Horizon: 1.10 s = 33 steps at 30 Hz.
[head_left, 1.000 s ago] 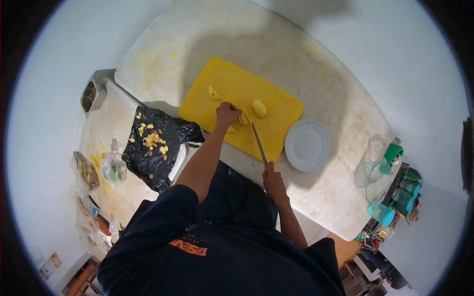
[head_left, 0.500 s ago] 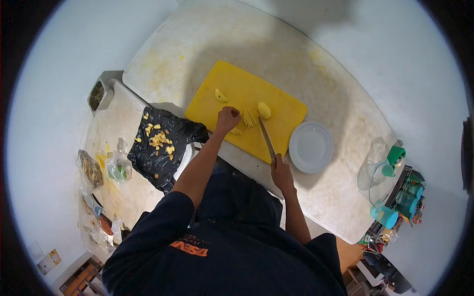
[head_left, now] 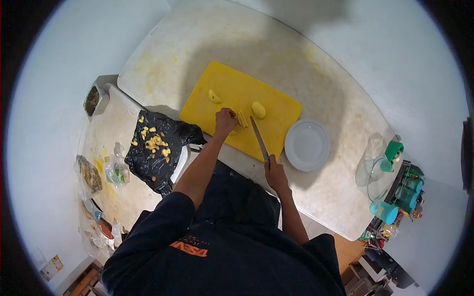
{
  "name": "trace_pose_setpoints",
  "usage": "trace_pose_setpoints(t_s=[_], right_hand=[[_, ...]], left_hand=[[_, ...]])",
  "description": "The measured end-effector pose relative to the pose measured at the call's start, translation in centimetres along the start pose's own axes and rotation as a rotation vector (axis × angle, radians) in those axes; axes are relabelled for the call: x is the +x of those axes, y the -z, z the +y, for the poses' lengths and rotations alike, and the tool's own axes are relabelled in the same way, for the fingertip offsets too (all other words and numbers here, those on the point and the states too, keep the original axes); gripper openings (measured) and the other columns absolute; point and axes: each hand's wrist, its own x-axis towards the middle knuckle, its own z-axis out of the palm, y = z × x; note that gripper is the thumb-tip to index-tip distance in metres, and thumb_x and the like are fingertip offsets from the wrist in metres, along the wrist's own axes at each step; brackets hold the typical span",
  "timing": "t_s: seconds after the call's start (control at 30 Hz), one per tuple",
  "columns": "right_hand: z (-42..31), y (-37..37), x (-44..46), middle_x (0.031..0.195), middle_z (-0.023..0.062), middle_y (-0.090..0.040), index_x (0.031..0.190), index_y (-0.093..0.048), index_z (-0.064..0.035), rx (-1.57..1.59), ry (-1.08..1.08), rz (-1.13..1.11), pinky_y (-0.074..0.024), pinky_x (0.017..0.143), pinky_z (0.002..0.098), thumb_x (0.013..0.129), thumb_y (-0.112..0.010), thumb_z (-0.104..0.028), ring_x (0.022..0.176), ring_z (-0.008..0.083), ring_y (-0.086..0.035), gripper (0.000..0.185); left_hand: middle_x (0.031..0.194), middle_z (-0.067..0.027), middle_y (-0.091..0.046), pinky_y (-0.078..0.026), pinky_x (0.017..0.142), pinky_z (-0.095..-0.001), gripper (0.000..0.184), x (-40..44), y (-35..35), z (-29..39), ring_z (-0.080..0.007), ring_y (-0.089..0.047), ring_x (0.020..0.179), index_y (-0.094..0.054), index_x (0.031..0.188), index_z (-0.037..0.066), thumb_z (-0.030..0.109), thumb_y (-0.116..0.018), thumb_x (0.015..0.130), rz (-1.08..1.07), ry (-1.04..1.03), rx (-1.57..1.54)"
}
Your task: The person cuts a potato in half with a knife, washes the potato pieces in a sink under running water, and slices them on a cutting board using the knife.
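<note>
My right hand (head_left: pixel 276 173) is closed round the handle of a knife (head_left: pixel 259 138), its blade over the yellow cutting board (head_left: pixel 276 101) with the tip pointing away from me. On the board, my left hand (head_left: pixel 226 120) has its fingers bent together beside thin potato sticks (head_left: pixel 243 119); whether it grips any of them is too small to tell. A peeled potato piece (head_left: pixel 258 109) lies right of the sticks. Another cut piece (head_left: pixel 214 96) rests near the board's far left part, and one more is partly hidden by my left hand.
A white plate (head_left: pixel 307 145) stands right of the board. Peelings (head_left: pixel 156 142) lie on a black plastic bag (head_left: pixel 140 170) at the left. Further left are clear bags (head_left: pixel 116 171) and a small tray (head_left: pixel 97 100). A glass bowl (head_left: pixel 380 178) and turquoise cup (head_left: pixel 384 212) are at the right.
The knife has moved a little away from the potato sticks since the earliest frame. My left hand moved slightly off the sticks, then back beside them. The whole view shifted a little.
</note>
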Motion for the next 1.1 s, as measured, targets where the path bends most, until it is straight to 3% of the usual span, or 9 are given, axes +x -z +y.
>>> trace_pose_setpoints(t_s=[0.1,0.17,0.3,0.8,1.0,1.1], right_hand=[[-0.9,-1.5,0.4,0.077,0.0329,-0.058,0.104,-0.039,-0.0042,-0.001,0.066,0.039,-0.0409,0.063,0.0598,0.099,-0.039,-0.024,0.073,0.0528,-0.056,0.02],[-1.9,-2.9,1.2,0.075,0.0315,-0.059,0.112,-0.04,-0.0022,-0.054,0.064,0.01,-0.0472,0.062,0.0567,0.099,-0.039,-0.022,0.073,0.0498,-0.06,0.024],[-2.5,-5.5,2.2,0.08,0.031,-0.062,0.123,-0.037,0.0016,-0.136,0.078,0.031,-0.0517,0.065,0.0536,0.098,-0.04,-0.019,0.076,0.0476,-0.063,0.033],[-2.4,-6.6,2.5,0.083,0.0285,-0.062,0.132,-0.031,0.0081,-0.271,0.064,-0.039,-0.0539,0.067,0.0514,0.094,-0.042,-0.011,0.077,0.0432,-0.065,0.044],[-3.8,-6.0,3.1,0.085,0.0305,-0.062,0.132,-0.032,0.0086,-0.218,-0.06,-0.149,-0.054,0.07,0.0517,0.094,-0.042,-0.01,0.082,0.0447,-0.065,0.044],[-3.8,-6.3,2.6,0.086,0.0316,-0.062,0.134,-0.031,0.0096,-0.287,-0.01,-0.123,-0.0544,0.07,0.0512,0.094,-0.041,-0.011,0.081,0.0446,-0.065,0.046]], left_hand=[[0.076,-0.0148,-0.069,-0.056,0.066,-0.0336,0.024,-0.1,0.6,0.9,-0.0239,-0.069,0.068,-0.07,0.081,-0.002,0.013,-0.076,0.063,-0.033,0.149,-0.048],[0.072,-0.0147,-0.068,-0.056,0.065,-0.034,0.021,0.3,0.7,0.8,-0.0251,-0.069,0.069,-0.069,0.076,-0.001,0.011,-0.076,0.06,-0.034,0.19,-0.068],[0.073,-0.0154,-0.069,-0.056,0.066,-0.0334,0.023,0.2,0.9,1.0,-0.0254,-0.069,0.068,-0.07,0.078,-0.001,0.01,-0.076,0.06,-0.026,0.17,-0.033],[0.07,-0.0149,-0.069,-0.057,0.059,-0.0321,0.02,-0.1,1.2,1.4,-0.022,-0.068,0.059,-0.07,0.077,-0.003,0.007,-0.077,0.061,-0.02,0.18,-0.137],[0.069,-0.0145,-0.069,-0.056,0.059,-0.0318,0.019,-0.2,1.7,1.9,-0.0215,-0.067,0.059,-0.07,0.077,-0.002,0.007,-0.076,0.061,-0.033,0.22,-0.154],[0.069,-0.0144,-0.069,-0.056,0.06,-0.0321,0.02,-0.2,1.5,1.6,-0.0218,-0.068,0.06,-0.07,0.077,-0.002,0.007,-0.076,0.06,-0.029,0.202,-0.149]])
